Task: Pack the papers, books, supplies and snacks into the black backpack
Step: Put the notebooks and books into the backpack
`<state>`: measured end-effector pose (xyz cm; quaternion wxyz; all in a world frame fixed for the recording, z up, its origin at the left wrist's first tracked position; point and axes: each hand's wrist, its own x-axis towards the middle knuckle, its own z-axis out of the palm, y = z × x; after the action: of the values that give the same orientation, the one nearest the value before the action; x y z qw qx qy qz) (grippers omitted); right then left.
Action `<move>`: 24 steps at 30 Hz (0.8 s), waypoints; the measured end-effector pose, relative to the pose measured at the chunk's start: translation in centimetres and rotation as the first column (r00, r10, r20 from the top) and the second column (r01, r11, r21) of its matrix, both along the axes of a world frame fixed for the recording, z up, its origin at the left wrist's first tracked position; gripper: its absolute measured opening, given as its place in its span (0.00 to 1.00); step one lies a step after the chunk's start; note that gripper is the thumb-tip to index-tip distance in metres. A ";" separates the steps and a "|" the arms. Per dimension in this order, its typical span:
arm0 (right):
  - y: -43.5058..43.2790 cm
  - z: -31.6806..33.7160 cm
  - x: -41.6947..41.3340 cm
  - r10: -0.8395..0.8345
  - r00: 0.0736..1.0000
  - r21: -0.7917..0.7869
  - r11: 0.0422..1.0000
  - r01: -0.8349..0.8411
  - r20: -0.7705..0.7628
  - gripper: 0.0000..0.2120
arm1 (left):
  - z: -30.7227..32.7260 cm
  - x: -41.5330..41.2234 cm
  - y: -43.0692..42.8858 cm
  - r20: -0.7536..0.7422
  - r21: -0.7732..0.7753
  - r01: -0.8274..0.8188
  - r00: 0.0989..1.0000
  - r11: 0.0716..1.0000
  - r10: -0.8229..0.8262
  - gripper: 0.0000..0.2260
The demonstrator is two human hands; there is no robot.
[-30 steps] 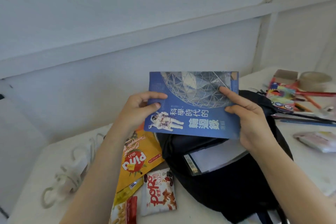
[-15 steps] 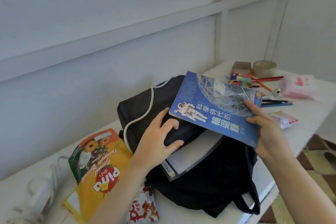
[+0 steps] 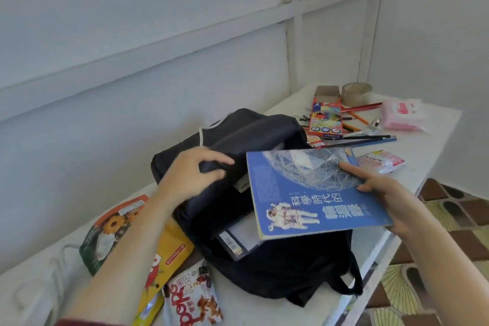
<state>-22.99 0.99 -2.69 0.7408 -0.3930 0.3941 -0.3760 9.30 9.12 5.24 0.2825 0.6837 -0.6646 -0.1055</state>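
Observation:
The black backpack [image 3: 277,270] lies on the white table [image 3: 428,124] with its mouth facing me. White papers and a book edge [image 3: 238,238] stick out of the mouth. My left hand [image 3: 195,174] grips the bag's upper flap and holds it up. My right hand [image 3: 381,193] holds a blue book [image 3: 304,201] with an astronaut on its cover, tilted just above the opening. Snack bags lie at the left: a yellow one [image 3: 172,249], a green and orange one [image 3: 108,230] and a white and red one [image 3: 193,302].
At the back right lie a coloured pencil box [image 3: 325,119], loose pencils [image 3: 370,137], a tape roll [image 3: 356,94], a pink tissue pack [image 3: 404,116] and a smaller pink packet [image 3: 381,161]. A white cable [image 3: 58,267] lies at the left. The table edge drops to a tiled floor [image 3: 460,209] on the right.
My left hand left the book, went to the backpack and now lifts its flap. My right hand alone carries the book, lower and closer to the opening. My view swung left.

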 end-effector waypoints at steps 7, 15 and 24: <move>0.3 1.1 1.4 0.042 0.992 -0.015 0.999 -0.044 -0.117 0.22 | 2.8 0.5 -0.9 -0.032 -0.075 0.051 0.998 0.996 -0.054 0.22; 1.3 2.7 6.5 -0.260 0.958 0.071 0.965 0.253 0.119 0.21 | 2.7 -0.4 -0.1 0.008 -0.106 0.059 0.998 0.993 -0.059 0.23; 3.9 2.2 13.6 -0.362 0.904 0.124 0.931 0.342 0.226 0.25 | 2.1 -0.3 -0.1 -0.045 -0.088 0.046 0.998 0.995 -0.050 0.21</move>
<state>-9.43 4.87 -0.50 0.7191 -0.2354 0.3792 -0.5327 8.96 8.99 7.30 0.3249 0.6520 -0.6778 -0.0995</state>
